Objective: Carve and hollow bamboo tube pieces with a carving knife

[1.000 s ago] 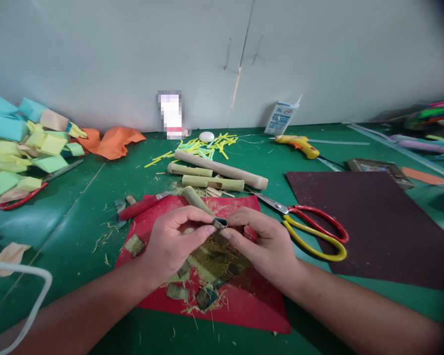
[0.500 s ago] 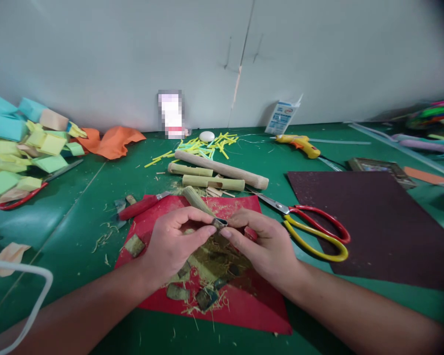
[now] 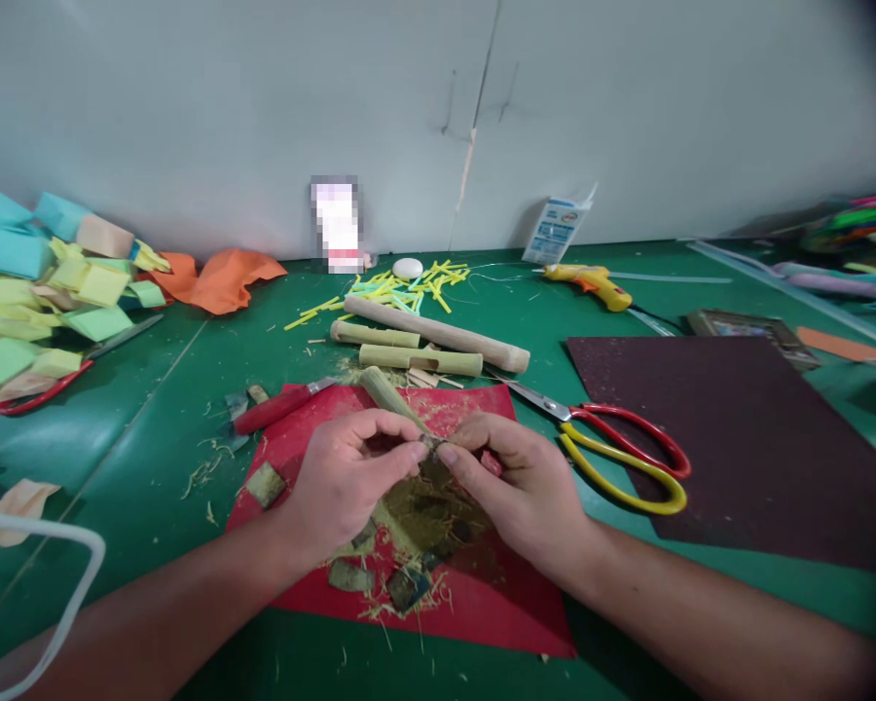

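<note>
My left hand (image 3: pixel 346 477) and my right hand (image 3: pixel 522 487) meet over the red sheet (image 3: pixel 515 623), thumbs and fingertips pinched on a small folded piece of sandpaper (image 3: pixel 429 443). The fingers cover most of it. Just behind them a bamboo tube (image 3: pixel 385 391) slants away on the sheet. Several dusty sandpaper scraps (image 3: pixel 407 588) lie below the hands among fine sawdust and shavings. A small red thing (image 3: pixel 492 462) shows by my right fingers, its kind hidden. To the left rests a red-handled knife (image 3: pixel 273 411).
Scissors (image 3: pixel 620 458) with red and yellow handles lie right, partly on a dark brown board (image 3: pixel 745 438). Beyond the hands are cut bamboo tubes (image 3: pixel 421 360), a wooden stick (image 3: pixel 438 333), yellow strips (image 3: pixel 438 282) and a yellow glue gun (image 3: pixel 591 286). Folded papers (image 3: pixel 15 302) pile at left.
The sandpaper showed as an open curl half a second ago; now it is pressed flatter between my fingertips. Both hands stay almost in place.
</note>
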Available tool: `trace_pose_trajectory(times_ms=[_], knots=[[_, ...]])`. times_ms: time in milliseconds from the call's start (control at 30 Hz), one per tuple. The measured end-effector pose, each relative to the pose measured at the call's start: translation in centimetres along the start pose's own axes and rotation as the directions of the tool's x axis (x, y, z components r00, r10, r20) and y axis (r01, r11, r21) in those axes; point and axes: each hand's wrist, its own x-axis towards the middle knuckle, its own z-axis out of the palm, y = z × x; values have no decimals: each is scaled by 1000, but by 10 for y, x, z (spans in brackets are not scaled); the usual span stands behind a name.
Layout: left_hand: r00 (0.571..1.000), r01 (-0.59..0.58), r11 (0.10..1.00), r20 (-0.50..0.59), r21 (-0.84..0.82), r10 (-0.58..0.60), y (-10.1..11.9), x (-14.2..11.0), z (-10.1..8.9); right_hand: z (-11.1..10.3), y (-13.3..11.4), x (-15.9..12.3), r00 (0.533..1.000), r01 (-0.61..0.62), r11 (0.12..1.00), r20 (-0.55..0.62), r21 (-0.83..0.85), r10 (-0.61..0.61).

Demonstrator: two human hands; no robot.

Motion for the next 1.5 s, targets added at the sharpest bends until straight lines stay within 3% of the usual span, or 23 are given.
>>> trace_pose_trajectory(times_ms=[333, 600, 967, 1067, 1133, 1200, 1267, 1367, 1500], knots=[[996, 12, 1000, -92, 27, -10, 5, 2, 0, 1, 4, 3, 992, 94, 996, 83, 4, -94], [998, -21, 999, -58, 43, 24, 2, 1, 1, 2, 2, 1, 996, 61, 998, 59, -7, -61], [996, 49, 997, 79, -53, -45, 1, 0, 1, -2, 1, 1, 977, 196, 980, 93, -38, -192], [1000, 14, 999, 19, -41, -13, 1, 3, -2, -2, 3, -1, 984, 155, 988, 89, -21, -152], [993, -58, 997, -103, 58, 64, 1, 10, -10, -2, 5, -1, 991, 123, 991, 64, -57, -119], [952, -162, 956, -215, 246, 217, -1, 19, -23, -2, 7, 0, 992, 124, 974, 52, -192, -116], [882, -273, 840, -227, 469, 413, -5, 31, -37, 0, 8, 2, 991, 127, 927, 87, -353, -102], [798, -409, 624, -71, 666, 599, -13, 45, -51, 2, 8, 4, 987, 76, 872, 163, -483, 4], [779, -526, 449, 197, 723, 595, -20, 52, -56, 4, 9, 6, 970, -3, 854, 206, -520, 129]])
